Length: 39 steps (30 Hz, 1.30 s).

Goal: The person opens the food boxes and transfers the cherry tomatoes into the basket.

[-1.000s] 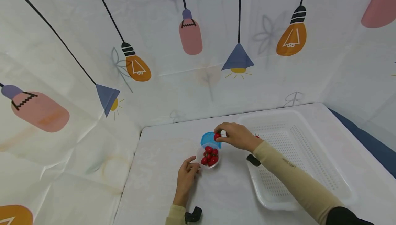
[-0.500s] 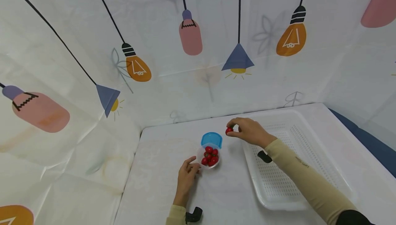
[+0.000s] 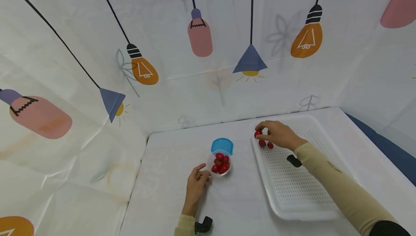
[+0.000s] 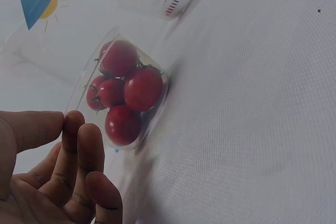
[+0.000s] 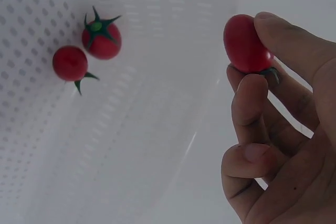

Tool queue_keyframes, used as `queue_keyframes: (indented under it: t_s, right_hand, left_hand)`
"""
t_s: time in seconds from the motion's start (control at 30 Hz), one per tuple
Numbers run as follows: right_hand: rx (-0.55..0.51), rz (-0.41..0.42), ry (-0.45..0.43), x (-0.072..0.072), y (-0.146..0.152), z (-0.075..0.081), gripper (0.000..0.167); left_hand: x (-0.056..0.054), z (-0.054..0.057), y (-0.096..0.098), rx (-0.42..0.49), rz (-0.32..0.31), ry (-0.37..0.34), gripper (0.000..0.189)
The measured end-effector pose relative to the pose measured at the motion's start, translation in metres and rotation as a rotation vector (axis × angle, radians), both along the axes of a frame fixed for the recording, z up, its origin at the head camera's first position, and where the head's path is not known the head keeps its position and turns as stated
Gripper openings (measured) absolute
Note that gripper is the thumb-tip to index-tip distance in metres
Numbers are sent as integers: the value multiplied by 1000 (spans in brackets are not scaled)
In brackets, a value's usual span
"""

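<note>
Table (image 3: 169, 189): white, under cup (image 3: 210, 161) and basket (image 3: 292, 189)
Wall (image 3: 195, 95): white, printed lamps (image 3: 250, 61)
My right hand (image 3: 280, 135): pinching a tomato (image 5: 243, 41)
My left hand (image 3: 196, 185): at the cup; I can't tell its grip

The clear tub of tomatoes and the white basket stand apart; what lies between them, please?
Only bare white tabletop separates the clear tub from the perforated basket in the head view.
</note>
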State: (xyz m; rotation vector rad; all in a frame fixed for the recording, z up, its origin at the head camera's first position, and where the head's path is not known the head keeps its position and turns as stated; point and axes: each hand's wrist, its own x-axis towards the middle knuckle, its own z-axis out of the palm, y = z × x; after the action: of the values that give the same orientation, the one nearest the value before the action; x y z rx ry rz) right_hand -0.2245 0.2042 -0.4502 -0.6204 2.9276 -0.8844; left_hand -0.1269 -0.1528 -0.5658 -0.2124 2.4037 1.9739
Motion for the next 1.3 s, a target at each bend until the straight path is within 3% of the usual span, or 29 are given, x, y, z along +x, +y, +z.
queue_keyframes:
  t_s: [0.6, 0.87, 1.1, 1.3]
  right_hand:
    - [96, -20, -2, -7, 38, -18, 36]
    - [205, -1, -48, -10, 48, -23, 29]
    - [221, 19, -98, -11, 47, -28, 27]
    - [225, 15, -171, -12, 47, -41, 28]
  left_hand:
    - [-1, 3, -1, 13, 9, -8, 39]
    - [-2, 1, -2, 15, 8, -9, 40]
    - [-1, 4, -1, 32, 11, -8, 39]
    - [1, 1, -2, 34, 6, -1, 40]
